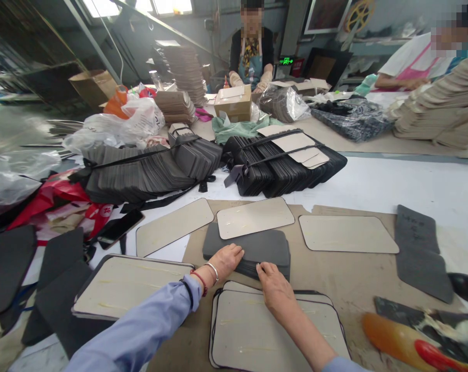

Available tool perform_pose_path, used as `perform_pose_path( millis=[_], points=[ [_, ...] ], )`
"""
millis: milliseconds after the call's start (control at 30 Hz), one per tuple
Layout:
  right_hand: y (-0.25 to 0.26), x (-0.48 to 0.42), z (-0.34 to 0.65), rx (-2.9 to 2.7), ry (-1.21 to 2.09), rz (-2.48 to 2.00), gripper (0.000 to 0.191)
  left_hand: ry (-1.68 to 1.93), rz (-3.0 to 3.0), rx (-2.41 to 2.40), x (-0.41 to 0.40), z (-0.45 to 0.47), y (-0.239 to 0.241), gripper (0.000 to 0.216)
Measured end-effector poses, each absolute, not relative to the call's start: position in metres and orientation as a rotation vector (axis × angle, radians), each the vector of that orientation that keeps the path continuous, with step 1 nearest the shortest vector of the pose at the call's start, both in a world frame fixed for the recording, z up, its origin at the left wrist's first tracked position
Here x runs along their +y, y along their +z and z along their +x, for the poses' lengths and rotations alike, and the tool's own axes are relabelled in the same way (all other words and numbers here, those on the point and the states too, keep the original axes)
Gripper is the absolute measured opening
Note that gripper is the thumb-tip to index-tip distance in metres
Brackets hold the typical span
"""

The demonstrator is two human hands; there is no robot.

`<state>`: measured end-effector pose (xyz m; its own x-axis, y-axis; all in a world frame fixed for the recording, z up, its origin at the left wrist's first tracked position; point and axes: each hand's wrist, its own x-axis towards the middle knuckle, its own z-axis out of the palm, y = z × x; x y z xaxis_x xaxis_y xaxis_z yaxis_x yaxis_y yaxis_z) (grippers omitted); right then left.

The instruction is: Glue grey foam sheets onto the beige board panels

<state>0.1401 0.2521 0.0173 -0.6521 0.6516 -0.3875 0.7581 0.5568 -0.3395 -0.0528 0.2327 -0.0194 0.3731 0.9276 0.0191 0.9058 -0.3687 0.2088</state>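
Observation:
My left hand (pixel 224 261) lies flat with its fingers on the near left edge of a small stack of dark grey foam pads (pixel 257 248) in the middle of the table. My right hand (pixel 275 289) touches the stack's near edge with its fingertips, resting over a beige board on a black pad (pixel 257 336) close to me. A beige rounded board (pixel 255 217) lies across the far edge of the grey stack. Neither hand grips anything.
More beige boards lie at left (pixel 174 226), right (pixel 346 233) and near left (pixel 125 284). Bundles of black pads (pixel 141 173) (pixel 284 165) are strapped behind. A phone (pixel 120 228), plastic bags, a grey pad (pixel 420 253) and an orange-handled tool (pixel 404 343) surround. Two people work at the far side.

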Motion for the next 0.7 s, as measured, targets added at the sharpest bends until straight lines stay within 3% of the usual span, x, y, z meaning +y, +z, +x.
perform_pose_path(
  millis=[367, 433, 600, 700],
  points=[
    [0.015, 0.255, 0.147, 2.595, -1.132, 1.537, 0.037, 0.432, 2.428, 1.889, 0.231, -0.044, 0.002, 0.017],
    [0.02, 0.26, 0.149, 2.436, -1.405, 1.768, 0.049, 0.541, 2.499, 1.881, 0.228, -0.046, 0.01, 0.019],
    [0.038, 0.276, 0.156, 1.184, -2.677, 2.286, 0.066, 0.845, 2.749, 1.757, 0.219, -0.042, 0.03, 0.025],
    [0.05, 0.28, 0.157, 1.196, -2.71, 2.396, 0.063, 0.95, 2.798, 1.691, 0.21, -0.037, 0.04, 0.025]
  ],
)
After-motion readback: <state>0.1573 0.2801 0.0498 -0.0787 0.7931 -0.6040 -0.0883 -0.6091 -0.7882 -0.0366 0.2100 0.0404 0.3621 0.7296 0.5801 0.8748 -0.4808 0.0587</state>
